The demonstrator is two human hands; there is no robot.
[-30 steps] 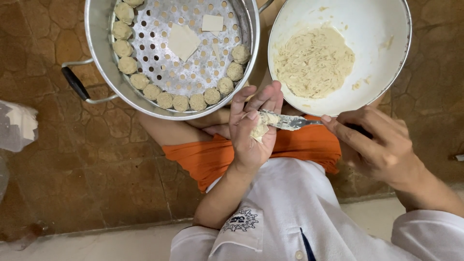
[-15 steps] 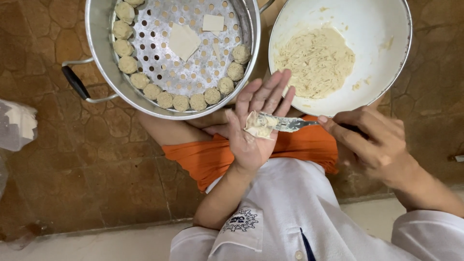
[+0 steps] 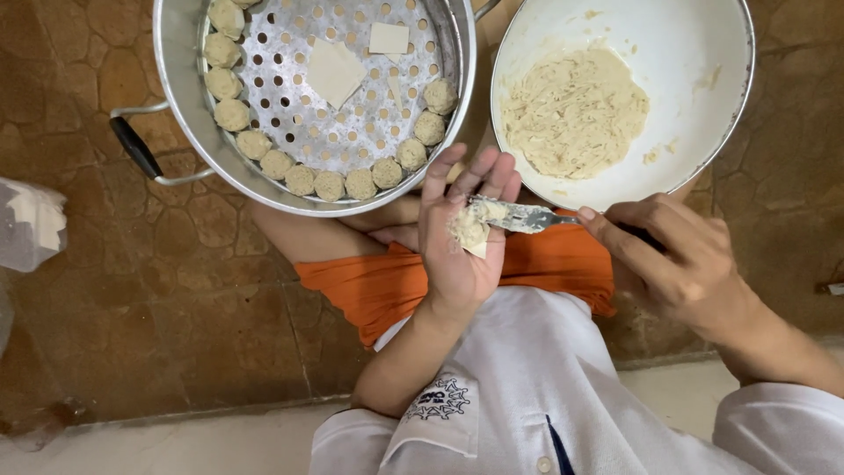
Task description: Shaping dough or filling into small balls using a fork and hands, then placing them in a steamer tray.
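Note:
My left hand is palm up over my lap, cradling a small dumpling wrapper topped with pale filling. My right hand grips a metal spoon whose tip presses filling onto that wrapper. Above the right hand sits a white bowl holding a mound of pale minced filling. A round perforated metal steamer tray lies at upper left, with several finished dumplings lined along its rim and two flat square wrappers in its middle.
The steamer has a black-handled metal grip pointing left. A white plastic bag lies at the left edge on the brown stone floor. My orange shorts and white shirt fill the lower centre.
My left hand opened from a curled pose to flat palm up. The spoon stayed against the wrapper, spreading filling on it.

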